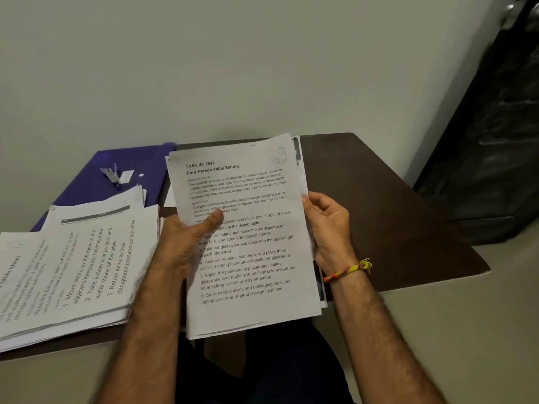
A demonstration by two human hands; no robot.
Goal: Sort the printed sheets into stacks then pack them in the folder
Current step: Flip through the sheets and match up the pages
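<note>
Lying along the left edge of the dark table (379, 199), two overlapping stacks of printed sheets (75, 272) are hanging a little past the near edge, and a knock from the person's forearm could be sending them sliding onto the floor. Behind them, toward the far left corner, the blue folder (96, 182) is lying open with its metal clip (112, 174) showing and a few sheets (137, 195) resting on it; anything dropped carelessly there could be snagging on that clip. In the middle, the person is holding a bundle of sheets (248, 243) up above the near edge, its top page headed "Four-Person Table Setting". The left hand (186, 243) is gripping the bundle's left margin, thumb pressing on the front, while the right hand (329, 228), with a thread bracelet (348, 269) at the wrist, is clasping the right margin, fingers curling behind. The pages behind are already fanning out unevenly at the right, so I am judging that loosening either grip could be letting them slip and mix the sorted order.
</note>
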